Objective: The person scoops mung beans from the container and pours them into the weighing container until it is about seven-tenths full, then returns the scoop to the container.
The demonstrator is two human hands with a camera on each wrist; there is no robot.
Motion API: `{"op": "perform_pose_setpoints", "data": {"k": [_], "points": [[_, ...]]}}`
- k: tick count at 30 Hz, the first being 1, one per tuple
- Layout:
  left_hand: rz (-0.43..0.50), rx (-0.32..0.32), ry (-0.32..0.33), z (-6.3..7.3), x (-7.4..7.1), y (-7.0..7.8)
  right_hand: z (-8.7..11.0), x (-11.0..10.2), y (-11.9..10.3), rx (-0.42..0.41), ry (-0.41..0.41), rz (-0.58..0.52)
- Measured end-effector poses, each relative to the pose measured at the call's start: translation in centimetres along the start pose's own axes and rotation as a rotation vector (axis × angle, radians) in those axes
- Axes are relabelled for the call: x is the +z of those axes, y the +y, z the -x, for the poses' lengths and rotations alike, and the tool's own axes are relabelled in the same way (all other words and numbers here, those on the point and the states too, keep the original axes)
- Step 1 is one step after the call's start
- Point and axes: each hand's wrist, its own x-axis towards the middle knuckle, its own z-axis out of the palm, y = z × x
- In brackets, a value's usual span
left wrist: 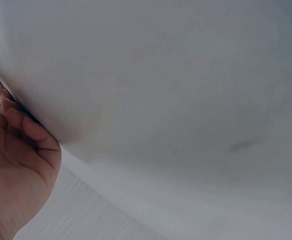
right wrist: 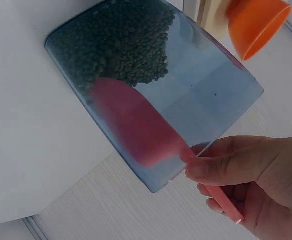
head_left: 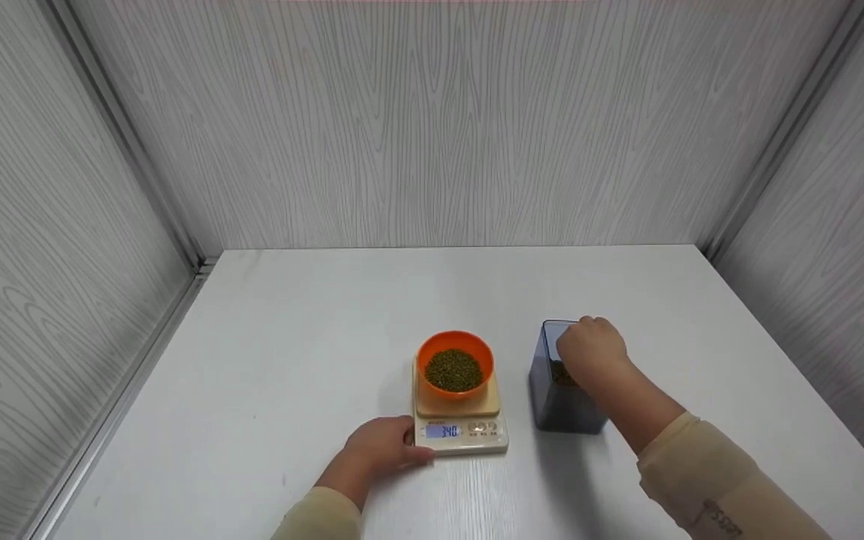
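Observation:
My left hand point(head_left: 381, 444) holds the front left corner of a white kitchen scale point(head_left: 471, 446), its thumb along the front edge and its fingers at the left side. An orange bowl point(head_left: 455, 339) with small green beans point(head_left: 454, 371) stands on the scale's plate. To the right of the scale stands a tall, see-through bluish container point(head_left: 568, 411). Over its opening, my right hand point(right wrist: 251, 180) grips the thin handle of a pink scoop point(right wrist: 138, 125). In the right wrist view, the scoop's head is inside the container, close to more green beans point(right wrist: 130, 45).
The scale's lit display point(head_left: 442, 431) shows what looks like 340, beside several round buttons. Everything stands on a white table point(head_left: 312, 322). Grey wood-grain panels point(head_left: 432, 127) rise behind it and on both sides.

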Motion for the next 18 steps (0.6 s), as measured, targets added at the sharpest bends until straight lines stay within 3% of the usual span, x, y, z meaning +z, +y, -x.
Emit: {"op": "perform_pose_setpoints", "data": {"k": [8, 18], "points": [[0.000, -0.002, 0.002, 0.0, -0.1, 0.1, -0.4, 1.3, 0.7, -0.053, -0.159, -0.084], [-0.013, 0.003, 0.001, 0.3, -0.3, 0.4, -0.7, 1.7, 1.3, -0.016, -0.310, -0.210]]}}
